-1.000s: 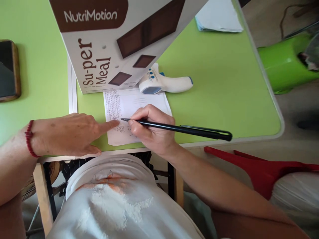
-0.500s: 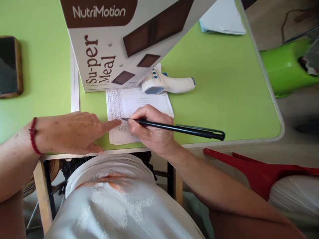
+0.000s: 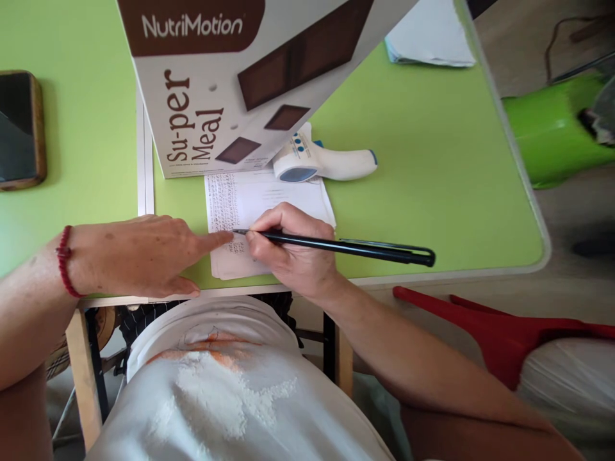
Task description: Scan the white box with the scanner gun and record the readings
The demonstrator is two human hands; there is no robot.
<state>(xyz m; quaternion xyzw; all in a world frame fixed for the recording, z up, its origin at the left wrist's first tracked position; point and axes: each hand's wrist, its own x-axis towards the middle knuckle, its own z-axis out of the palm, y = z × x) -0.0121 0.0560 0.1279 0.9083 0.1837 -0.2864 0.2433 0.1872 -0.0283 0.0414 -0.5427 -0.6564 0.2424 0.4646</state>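
Observation:
A white paper (image 3: 262, 192) covered on its left side with small dark handwriting lies on the table. My right hand (image 3: 298, 246) is closed around a black pen (image 3: 350, 246), whose tip touches the paper beside the written lines. From the left, my left hand (image 3: 139, 256) rests on the table with its index finger stretched out to the paper, just by the pen tip. Its thumb is apart and it holds nothing; the other fingers are partly hidden. A white infrared thermometer (image 3: 336, 163) lies on the paper's far edge.
A tall NutriMotion box (image 3: 202, 102) stands behind the paper. On the left lies a phone (image 3: 19, 131). More papers (image 3: 430, 35) are at the far right of the green table (image 3: 432, 192). A green bin (image 3: 548, 128) and a red chair (image 3: 494, 326) stand to the right.

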